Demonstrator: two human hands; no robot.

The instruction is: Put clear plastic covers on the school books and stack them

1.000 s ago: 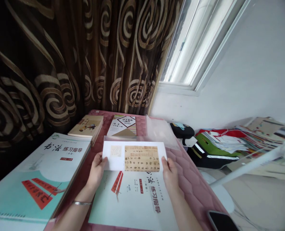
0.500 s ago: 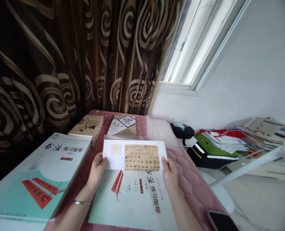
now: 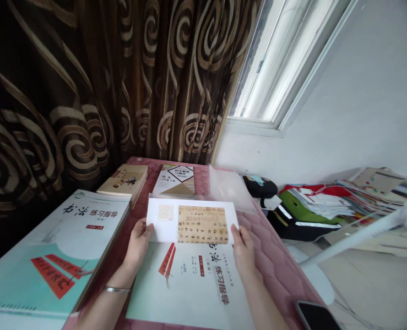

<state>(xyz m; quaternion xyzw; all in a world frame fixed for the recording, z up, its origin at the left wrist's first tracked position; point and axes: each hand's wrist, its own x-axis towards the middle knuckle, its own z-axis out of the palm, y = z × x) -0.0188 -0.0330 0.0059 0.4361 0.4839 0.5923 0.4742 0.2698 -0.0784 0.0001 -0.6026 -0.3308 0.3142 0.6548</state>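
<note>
In front of me lies a calligraphy practice book (image 3: 192,279), its pale green page turned sideways with red banners and Chinese characters. Across its far part is a white page (image 3: 160,231) with a tan picture of handwritten script. My left hand (image 3: 139,245), a silver bangle on its wrist, pinches the left edge of that white page. At the right edge, my right hand (image 3: 243,250) grips it, thumb on top. What lies under the page is hidden. A clear plastic sheet (image 3: 225,183) lies just beyond.
A stack of calligraphy books (image 3: 55,256) is at the left, with tan booklets (image 3: 124,178) behind it. A Chinese textbook (image 3: 176,178) lies at the far edge of the pink quilted surface (image 3: 275,261). A phone (image 3: 316,315), white lamp (image 3: 361,231) and green-black bag (image 3: 295,213) are at the right.
Almost nothing differs. Both hands keep their hold on the white page, which has shifted very slightly.
</note>
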